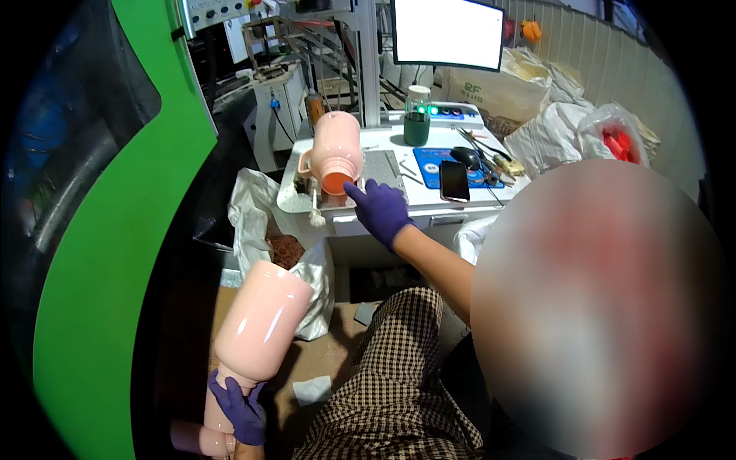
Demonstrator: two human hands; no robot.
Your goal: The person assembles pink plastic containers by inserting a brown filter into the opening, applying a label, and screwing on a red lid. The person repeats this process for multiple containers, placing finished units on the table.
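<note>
My left hand [241,412], in a purple glove, is closed round the narrow neck of a glossy pink bottle [264,322]; its wide end points up and away from me. Below that hand, another pink bottle-like piece [215,441] is partly cut off by the view's edge. On the white desk ahead, a pink jug with a side handle [337,142] lies tilted, its orange-lined mouth facing me. Gloved in purple too, my right hand [381,211] has its fingers spread just right of that mouth; whether a fingertip touches the rim I cannot tell.
The desk [299,201] carries a green-filled bottle [416,126], a phone [454,181], a mouse [464,157] and pliers [483,142]. A monitor [448,34] stands behind. A white sack [249,207] sits left of the desk; a green machine panel [100,253] rises at far left.
</note>
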